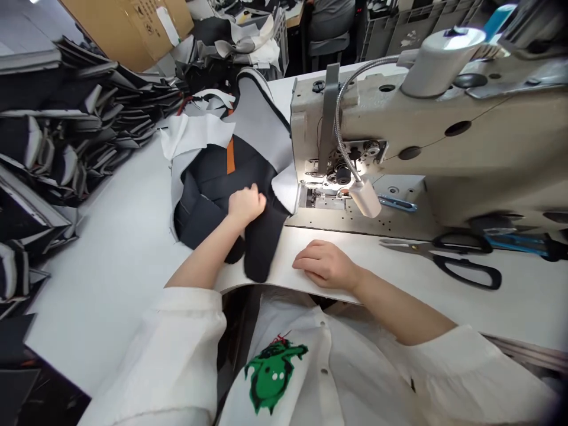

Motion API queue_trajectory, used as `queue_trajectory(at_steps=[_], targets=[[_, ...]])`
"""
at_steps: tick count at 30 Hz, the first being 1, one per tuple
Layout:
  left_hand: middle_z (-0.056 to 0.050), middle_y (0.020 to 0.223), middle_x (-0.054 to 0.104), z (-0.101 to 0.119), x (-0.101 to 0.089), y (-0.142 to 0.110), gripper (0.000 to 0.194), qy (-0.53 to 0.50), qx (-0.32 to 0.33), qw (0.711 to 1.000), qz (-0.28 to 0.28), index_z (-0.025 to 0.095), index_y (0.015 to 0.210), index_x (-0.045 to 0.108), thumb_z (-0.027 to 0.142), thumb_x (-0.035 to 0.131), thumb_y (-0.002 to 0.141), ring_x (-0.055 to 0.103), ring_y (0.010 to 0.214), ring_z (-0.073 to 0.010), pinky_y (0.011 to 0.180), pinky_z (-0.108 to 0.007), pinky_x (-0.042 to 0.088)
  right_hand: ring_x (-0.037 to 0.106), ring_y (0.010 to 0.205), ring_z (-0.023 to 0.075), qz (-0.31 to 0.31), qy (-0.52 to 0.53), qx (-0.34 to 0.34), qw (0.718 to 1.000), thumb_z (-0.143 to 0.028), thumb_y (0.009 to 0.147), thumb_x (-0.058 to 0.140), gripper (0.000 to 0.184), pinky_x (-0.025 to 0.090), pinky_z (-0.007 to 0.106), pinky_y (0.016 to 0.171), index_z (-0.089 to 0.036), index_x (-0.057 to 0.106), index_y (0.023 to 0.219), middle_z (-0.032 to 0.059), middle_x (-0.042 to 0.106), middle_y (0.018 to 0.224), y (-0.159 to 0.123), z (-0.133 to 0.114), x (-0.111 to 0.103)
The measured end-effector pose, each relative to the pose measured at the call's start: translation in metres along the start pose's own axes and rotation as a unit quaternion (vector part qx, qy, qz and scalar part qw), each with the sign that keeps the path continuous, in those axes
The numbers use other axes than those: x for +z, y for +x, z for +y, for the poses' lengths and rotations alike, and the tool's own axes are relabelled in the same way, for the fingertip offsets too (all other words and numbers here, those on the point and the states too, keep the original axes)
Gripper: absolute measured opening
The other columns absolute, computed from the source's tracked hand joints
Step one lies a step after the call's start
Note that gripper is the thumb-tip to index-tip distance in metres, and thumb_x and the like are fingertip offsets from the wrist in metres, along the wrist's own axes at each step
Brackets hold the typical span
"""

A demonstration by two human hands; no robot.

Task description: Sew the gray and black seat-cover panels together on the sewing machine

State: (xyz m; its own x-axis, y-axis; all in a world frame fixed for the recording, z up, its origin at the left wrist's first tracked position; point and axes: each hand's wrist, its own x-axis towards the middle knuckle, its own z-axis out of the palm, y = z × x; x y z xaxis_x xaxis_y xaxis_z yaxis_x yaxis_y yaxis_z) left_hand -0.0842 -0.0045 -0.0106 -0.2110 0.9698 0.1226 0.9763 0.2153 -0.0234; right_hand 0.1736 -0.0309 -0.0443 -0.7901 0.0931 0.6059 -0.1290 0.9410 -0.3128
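A black and grey padded fabric piece [261, 248] with an orange tab [231, 156] lies bunched on the white table, left of the sewing machine [426, 130]. My left hand [247, 206] is closed on its black part, fingers curled into the cloth. The piece's right edge reaches close to the lit needle area [326, 200]; whether it lies under the presser foot cannot be made out. My right hand [326, 264] rests on the table in front of the machine bed, fingers stretched out and holding nothing. Black-handled scissors [444, 254] lie to its right.
Stacks of dark fabric pieces [89, 106] line the left side, below a cardboard box [137, 29]. A blue thread snipper [398, 203] lies on the machine bed. Grey crates [412, 29] and a seated person [331, 23] are at the back.
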Motion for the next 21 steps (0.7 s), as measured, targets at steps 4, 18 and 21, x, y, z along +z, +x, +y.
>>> queue_trajectory(at_steps=[4,18,21], targets=[[-0.011,0.077,0.07,-0.064,-0.044,-0.046,0.023,0.004,-0.002,0.991,-0.133,0.016,0.078,0.068,0.023,0.047,0.076,0.067,0.075,-0.0275,0.069,-0.036,0.05,0.057,0.071,0.013,-0.068,0.037,0.001,0.997,-0.011,0.088,0.038,0.026,0.042,0.028,0.07,-0.018,0.062,0.09,0.0033,0.067,0.084,0.0,0.006,0.002],[-0.005,0.042,0.056,-0.019,-0.033,0.022,0.042,-0.365,-0.089,0.894,-0.244,0.017,0.053,0.058,0.048,0.046,0.078,0.056,0.04,-0.0193,0.044,-0.031,0.048,0.059,0.084,0.0174,-0.093,-0.004,0.062,0.994,-0.013,0.091,0.04,0.027,0.045,0.031,0.074,-0.018,0.064,0.104,0.0058,0.068,0.096,-0.004,0.021,-0.008],[-0.006,0.052,0.06,-0.026,-0.023,-0.007,0.049,-0.402,-0.088,0.893,-0.179,0.015,0.077,0.065,0.046,0.029,0.086,0.063,0.057,-0.021,0.058,-0.035,0.055,0.052,0.114,0.0196,-0.055,-0.027,0.123,0.991,-0.015,0.093,0.039,0.041,0.045,0.036,0.092,-0.015,0.044,0.134,0.011,0.056,0.128,-0.001,0.022,-0.01]])
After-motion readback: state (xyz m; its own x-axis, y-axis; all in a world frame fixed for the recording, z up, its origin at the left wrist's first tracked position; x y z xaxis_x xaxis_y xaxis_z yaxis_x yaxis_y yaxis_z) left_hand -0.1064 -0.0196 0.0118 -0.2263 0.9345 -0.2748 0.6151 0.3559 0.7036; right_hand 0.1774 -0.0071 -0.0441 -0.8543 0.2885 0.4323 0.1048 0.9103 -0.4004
